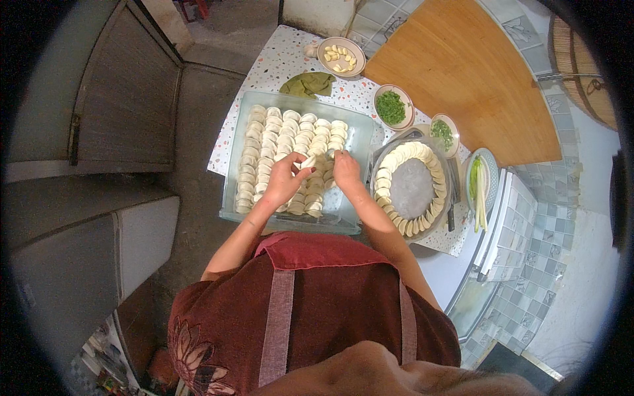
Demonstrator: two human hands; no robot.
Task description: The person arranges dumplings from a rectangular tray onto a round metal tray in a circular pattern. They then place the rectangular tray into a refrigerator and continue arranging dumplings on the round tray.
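A translucent, pale green plastic drawer (233,148) holds rows of uncooked dumplings (250,161). Above these rows, my left hand (287,178) pinches a single dumpling (308,162) between thumb and fingers. Close beside it on the right, my right hand (346,171) is bent over the right-hand rows, with its fingertips at a dumpling or a small shiny item that I cannot make out. To the right of the drawer, a round tray (375,198) carries a ring of overlapping dumplings (384,182) around its dusted, greyish middle.
Behind the drawer lie a green cloth (309,85) and a bowl of peeled garlic (364,57). Bowls of chopped greens (391,107) and chopped scallion (442,133) stand behind the tray. A knife (451,218) and a basket with scallions (490,168) are at right. A wooden board (465,74) leans against the tiles.
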